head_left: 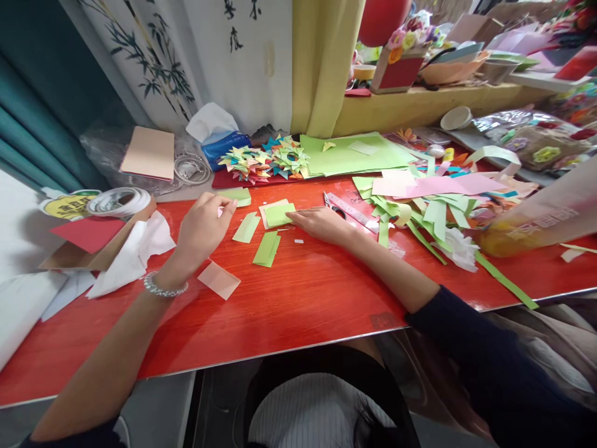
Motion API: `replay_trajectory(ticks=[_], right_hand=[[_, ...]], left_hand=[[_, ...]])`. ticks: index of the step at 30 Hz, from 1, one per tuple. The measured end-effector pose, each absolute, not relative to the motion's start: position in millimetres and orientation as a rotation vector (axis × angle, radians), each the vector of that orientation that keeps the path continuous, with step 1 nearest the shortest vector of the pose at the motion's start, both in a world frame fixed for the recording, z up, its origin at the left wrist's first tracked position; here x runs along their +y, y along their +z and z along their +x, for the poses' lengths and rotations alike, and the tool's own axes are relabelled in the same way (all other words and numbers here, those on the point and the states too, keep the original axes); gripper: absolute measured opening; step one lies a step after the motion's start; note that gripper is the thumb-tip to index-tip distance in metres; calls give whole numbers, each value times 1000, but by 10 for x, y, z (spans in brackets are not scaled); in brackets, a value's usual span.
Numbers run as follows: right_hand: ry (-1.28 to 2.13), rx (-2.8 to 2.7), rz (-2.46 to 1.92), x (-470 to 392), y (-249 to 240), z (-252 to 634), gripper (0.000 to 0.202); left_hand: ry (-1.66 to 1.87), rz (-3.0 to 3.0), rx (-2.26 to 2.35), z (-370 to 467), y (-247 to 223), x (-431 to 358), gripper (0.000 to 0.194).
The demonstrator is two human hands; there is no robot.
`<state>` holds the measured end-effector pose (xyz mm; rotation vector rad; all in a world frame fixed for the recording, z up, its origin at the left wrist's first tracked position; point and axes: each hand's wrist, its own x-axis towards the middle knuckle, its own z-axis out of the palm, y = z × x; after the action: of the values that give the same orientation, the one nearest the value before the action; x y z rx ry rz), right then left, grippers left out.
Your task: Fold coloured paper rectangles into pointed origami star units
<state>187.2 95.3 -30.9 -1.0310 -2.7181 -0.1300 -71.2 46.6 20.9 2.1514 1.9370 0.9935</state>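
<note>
The left hand (203, 227) hovers just above the red surface (298, 298), its grip pinching a small pale scrap (220, 211) between thumb and fingertips; a bead bracelet (164, 287) circles the wrist. The right hand (321, 224) lies flat on the surface, fingers pressed together and stretched out, their tips touching the edge of a light green square (278, 215) that rests on a pink piece (267, 208). Whether that hand grips anything I cannot tell; it seems only to press.

Between the 2 hands lie a pale green slip (246, 228) and a folded green strip (267, 249), apart from each other. A pink square (219, 280) lies near the left wrist. Just right of the right hand sits a pink ruler (352, 211), partly over scissors (336, 208).

Farther back, folded paper stars (265, 160) sit beside a stack of green sheets (349, 154). To the right is a heap of green and pink strips (433, 208). At the left edge are a tape roll (119, 200), white tissue (135, 252) and a red sheet (87, 231).
</note>
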Motion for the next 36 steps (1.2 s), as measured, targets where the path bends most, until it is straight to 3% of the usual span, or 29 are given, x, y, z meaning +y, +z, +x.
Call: replay_trajectory(ticks=[7, 11, 16, 20, 23, 29, 33, 36], right_hand=[[-206, -2530, -1199, 808, -165, 1906, 43], [-29, -2413, -1016, 569, -42, 1843, 44], [621, -2075, -853, 363, 83, 1711, 36], [1359, -1520, -876, 378, 136, 1636, 49], [1593, -1396, -817, 399, 143, 1629, 51], [1513, -1395, -686, 354, 136, 1637, 25], [1489, -1390, -699, 340, 125, 1618, 26], [1474, -1435, -730, 331, 128, 1610, 39]], left_hand=[[1042, 2206, 1817, -666, 221, 454, 25], [943, 2237, 1537, -550, 318, 315, 45], [1180, 2237, 1380, -462, 372, 155, 26], [1297, 2186, 1306, -448, 386, 145, 19], [1276, 2178, 1225, -425, 387, 155, 18], [1370, 1815, 1153, -328, 281, 161, 19], [1415, 1474, 1139, -236, 235, 131, 14], [1437, 1367, 1161, -188, 253, 92, 15]])
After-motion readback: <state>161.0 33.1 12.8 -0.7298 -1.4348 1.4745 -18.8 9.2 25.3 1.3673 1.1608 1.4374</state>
